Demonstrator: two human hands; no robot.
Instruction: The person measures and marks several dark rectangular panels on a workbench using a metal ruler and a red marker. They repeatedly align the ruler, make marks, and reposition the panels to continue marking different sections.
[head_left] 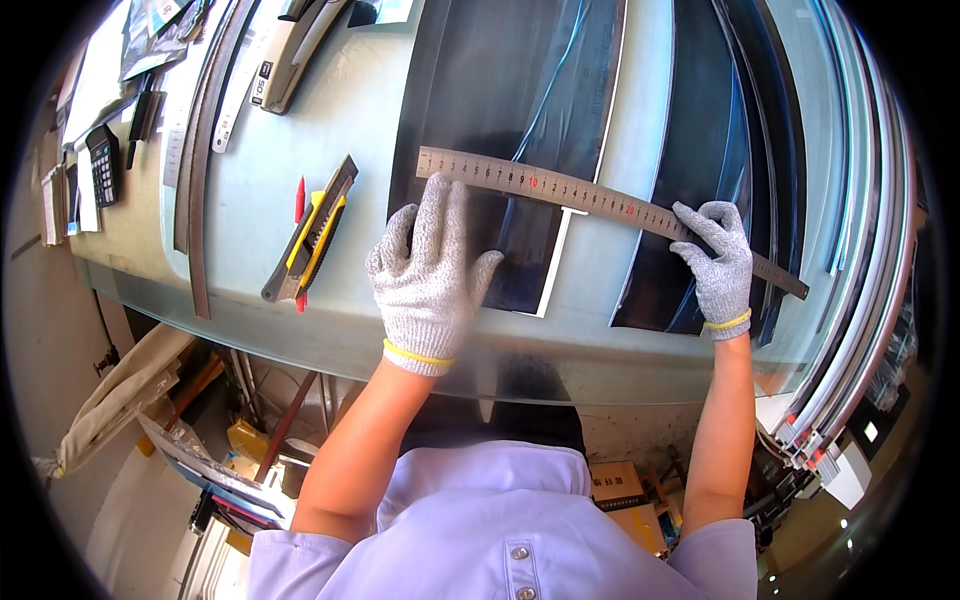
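Observation:
A long steel ruler (590, 196) lies crosswise over a black sheet (500, 90) and reaches across a second black strip (690, 140) to the right. My left hand (422, 275), in a grey knit glove with a yellow cuff, is laid flat by the ruler's left end. Its fingers are stretched out, with two fingertips at the ruler's lower edge and the thumb apart. Farther right, my right hand (722, 265), gloved alike, pinches the ruler between thumb and fingers near its right end. A thin white edge runs along the first sheet's right side.
On the glass-topped table (350, 330), a yellow and black utility knife (318, 232) rests over a red pen (300, 200) left of my left hand. Beyond them are a large stapler (298, 55), long dark strips (200, 150) and a calculator (103, 165). Long pale profiles (880, 200) line the right side.

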